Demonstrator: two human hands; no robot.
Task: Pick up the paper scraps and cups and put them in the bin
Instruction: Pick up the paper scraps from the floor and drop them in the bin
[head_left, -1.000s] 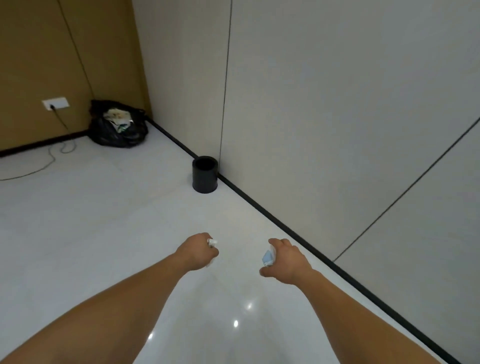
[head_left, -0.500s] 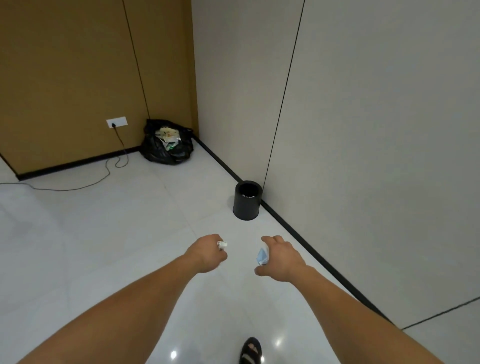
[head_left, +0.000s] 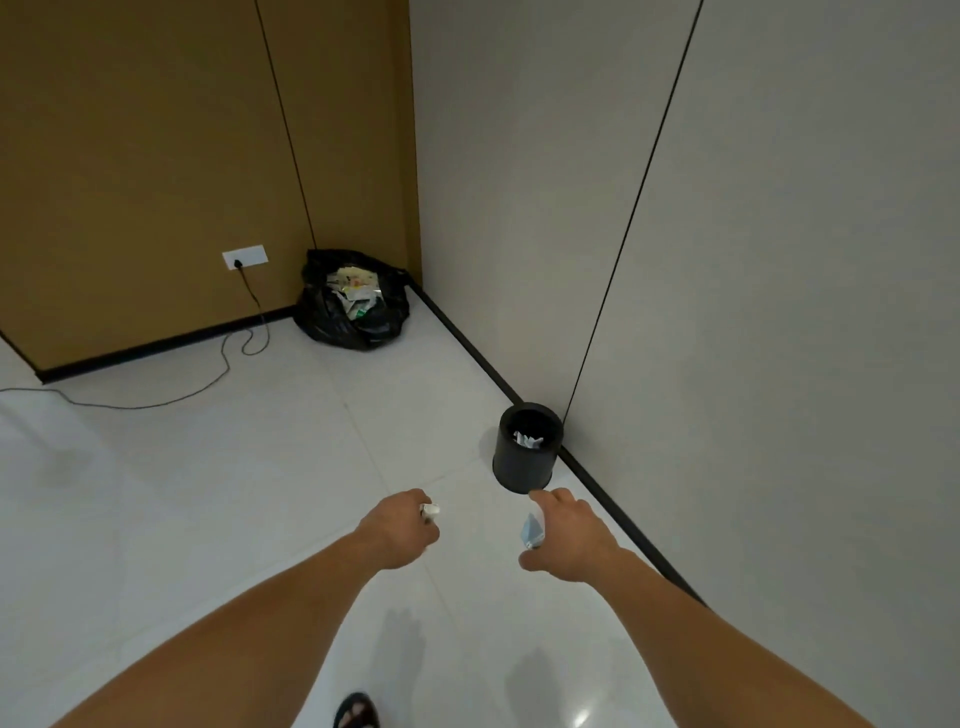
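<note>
Both bare arms were held out over the glossy white tiled floor (head_left: 208, 493). The left hand (head_left: 397, 532) was curled into a fist, fingers pressed together around a small white paper scrap (head_left: 430, 510) that poked out at the thumb side; how much of the scrap sat inside the fist could not be told. The right hand (head_left: 569, 540) gripped a pale blue-white piece of paper (head_left: 532, 531) between thumb and curled fingers, with the index finger stretched forward.

The small round black plastic bin (head_left: 522, 467) stood on the floor against the grey panelled wall (head_left: 753, 260), at the black skirting, just beyond the right fingertips. White crumpled paper (head_left: 527, 439) lay inside it.

Farther back, in the corner by the tan wall (head_left: 130, 156), an open black rubbish bag (head_left: 343, 322) held mixed wrappers. A black cable (head_left: 228, 358) ran from a white wall socket (head_left: 245, 257) across the floor. A sandalled foot (head_left: 356, 713) showed at the bottom edge.
</note>
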